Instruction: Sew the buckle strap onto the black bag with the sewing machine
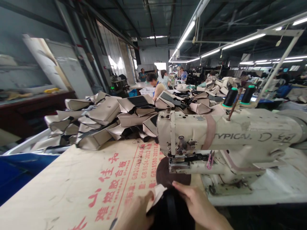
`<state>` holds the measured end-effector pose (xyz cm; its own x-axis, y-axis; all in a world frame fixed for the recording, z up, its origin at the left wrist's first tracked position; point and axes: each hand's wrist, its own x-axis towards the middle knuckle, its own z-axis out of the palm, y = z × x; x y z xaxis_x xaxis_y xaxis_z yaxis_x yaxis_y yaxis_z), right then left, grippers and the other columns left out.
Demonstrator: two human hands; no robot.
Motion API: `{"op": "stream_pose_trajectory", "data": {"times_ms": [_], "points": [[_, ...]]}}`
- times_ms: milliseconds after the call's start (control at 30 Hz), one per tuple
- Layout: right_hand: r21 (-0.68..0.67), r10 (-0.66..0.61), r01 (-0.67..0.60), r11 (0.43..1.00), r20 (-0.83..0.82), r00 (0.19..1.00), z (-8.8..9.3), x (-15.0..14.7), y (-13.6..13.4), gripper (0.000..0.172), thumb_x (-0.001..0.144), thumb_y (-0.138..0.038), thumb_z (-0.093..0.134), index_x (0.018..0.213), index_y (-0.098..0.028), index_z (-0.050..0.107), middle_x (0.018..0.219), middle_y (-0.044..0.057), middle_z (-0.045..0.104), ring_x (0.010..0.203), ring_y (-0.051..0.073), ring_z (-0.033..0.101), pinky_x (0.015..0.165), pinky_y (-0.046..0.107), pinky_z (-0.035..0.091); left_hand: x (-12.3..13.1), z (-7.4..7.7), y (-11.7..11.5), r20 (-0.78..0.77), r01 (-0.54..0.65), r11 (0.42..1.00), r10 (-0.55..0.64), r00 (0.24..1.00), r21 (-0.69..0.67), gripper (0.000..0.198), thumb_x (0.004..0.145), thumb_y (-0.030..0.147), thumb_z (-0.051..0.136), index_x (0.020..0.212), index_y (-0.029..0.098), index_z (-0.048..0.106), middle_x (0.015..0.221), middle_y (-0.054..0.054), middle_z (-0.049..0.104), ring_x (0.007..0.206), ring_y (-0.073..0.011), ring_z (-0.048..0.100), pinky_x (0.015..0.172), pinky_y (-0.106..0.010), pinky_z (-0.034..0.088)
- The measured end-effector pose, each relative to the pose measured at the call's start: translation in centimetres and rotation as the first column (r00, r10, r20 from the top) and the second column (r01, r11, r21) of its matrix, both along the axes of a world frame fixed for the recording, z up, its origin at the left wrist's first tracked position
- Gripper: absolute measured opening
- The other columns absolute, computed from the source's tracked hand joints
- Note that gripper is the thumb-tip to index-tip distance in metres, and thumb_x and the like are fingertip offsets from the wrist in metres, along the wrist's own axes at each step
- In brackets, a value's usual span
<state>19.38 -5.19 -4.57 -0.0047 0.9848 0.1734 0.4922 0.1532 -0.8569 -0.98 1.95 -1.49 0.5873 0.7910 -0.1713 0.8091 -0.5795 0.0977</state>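
Note:
In the head view, low in the middle, my left hand [140,207] grips the left side of a black fabric bag [171,210], which has a beige edge showing at its upper left corner. My right hand [195,201] holds the bag's right side, with the index finger stretched along its top edge; the thumb is hidden. Just beyond the bag lies a dark brown round disc [164,172], partly under the head of a cream sewing machine [189,132]. The needle area sits ahead of my hands, and the bag's lower part leaves the frame.
Beige and black bags [103,111] lie heaped behind the plywood tabletop [79,179], which has red printing. Black thread cones [230,97] stand behind the machine. Blue material [24,172] hangs at the left. A person [158,89] works beyond the heap, with others farther back.

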Motion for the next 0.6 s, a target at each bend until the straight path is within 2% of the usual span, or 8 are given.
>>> {"op": "stream_pose_trajectory", "data": {"times_ms": [67,133,267,367,433,467,533,600], "points": [[0.045,0.157,-0.159,0.986,0.046,0.986,0.3,0.4,-0.1,0.046,0.082,-0.005,0.033,0.123,-0.018,0.05,0.125,0.005,0.053,0.116,0.013,0.048,0.102,0.03,0.037,-0.1,0.7,1.5,0.004,0.054,0.994,-0.053,0.999,-0.091,0.037,0.074,0.019,0.042,0.107,0.024,0.06,0.083,-0.006,0.071,0.08,-0.0264,0.066,0.066,-0.033,0.049],[0.065,0.187,-0.194,0.979,0.094,0.978,0.6,0.4,-0.1,0.046,0.083,-0.006,0.033,0.125,-0.019,0.048,0.126,0.006,0.051,0.117,0.013,0.047,0.102,0.031,0.037,0.0,1.0,2.4,0.037,0.104,0.99,-0.101,0.994,-0.09,0.046,0.076,0.012,0.036,0.117,0.023,0.055,0.097,-0.008,0.069,0.09,-0.026,0.064,0.076,-0.037,0.049],[0.048,0.047,-0.054,0.997,0.143,0.989,0.1,-1.0,0.1,0.052,0.077,-0.001,0.034,0.125,-0.017,0.049,0.126,0.006,0.052,0.116,0.015,0.048,0.101,0.034,0.039,0.6,-0.3,2.0,0.132,0.073,0.989,-0.056,0.99,-0.127,0.067,0.067,0.0,0.032,0.131,0.016,0.041,0.132,-0.009,0.049,0.119,-0.0183,0.047,0.101,-0.031,0.037],[0.047,-0.145,0.137,0.989,0.225,0.964,-0.8,-2.5,0.8,0.057,0.067,0.002,0.036,0.122,-0.011,0.051,0.121,0.01,0.056,0.112,0.02,0.052,0.098,0.035,0.044,1.1,-1.4,1.2,0.151,0.06,0.985,-0.036,0.988,-0.16,0.077,0.063,-0.003,0.029,0.138,0.016,0.028,0.133,-0.007,0.048,0.12,-0.016,0.046,0.1,-0.028,0.038],[0.091,-0.203,0.185,0.979,0.268,0.942,-1.3,-3.0,1.2,0.056,0.063,0.004,0.036,0.113,-0.011,0.056,0.113,0.009,0.061,0.105,0.021,0.057,0.094,0.035,0.047,1.4,-1.6,0.8,0.112,0.047,0.983,-0.027,0.993,-0.179,0.08,0.061,-0.004,0.028,0.138,0.016,0.026,0.131,-0.008,0.049,0.118,-0.0175,0.048,0.099,-0.029,0.039],[0.138,-0.185,0.151,0.979,0.286,0.94,-1.6,-2.9,1.2,0.053,0.063,0.003,0.036,0.108,-0.013,0.059,0.108,0.008,0.063,0.102,0.02,0.058,0.093,0.034,0.047,1.5,-1.4,0.8,0.104,0.046,0.98,-0.026,0.994,-0.193,0.08,0.06,-0.003,0.029,0.138,0.016,0.027,0.132,-0.007,0.048,0.118,-0.0183,0.048,0.099,-0.03,0.039],[0.276,-0.086,-0.015,0.961,0.353,0.932,-2.5,-2.6,1.1,0.043,0.069,0.001,0.037,0.101,-0.015,0.06,0.104,0.005,0.065,0.099,0.018,0.059,0.091,0.03,0.048,1.4,-0.8,0.8,0.158,0.093,0.962,-0.053,0.986,-0.258,0.079,0.06,-0.001,0.033,0.136,0.021,0.032,0.135,-0.004,0.044,0.12,-0.0192,0.047,0.1,-0.03,0.039],[0.408,-0.021,-0.195,0.892,0.467,0.884,-3.8,-2.2,0.5,0.034,0.076,-0.006,0.036,0.099,-0.013,0.06,0.101,0.007,0.066,0.096,0.017,0.06,0.086,0.027,0.05,0.6,0.2,1.1,0.283,0.215,0.904,-0.111,0.953,-0.37,0.074,0.063,0.004,0.038,0.132,0.029,0.039,0.137,0.003,0.042,0.12,-0.0195,0.046,0.1,-0.028,0.038]]}}
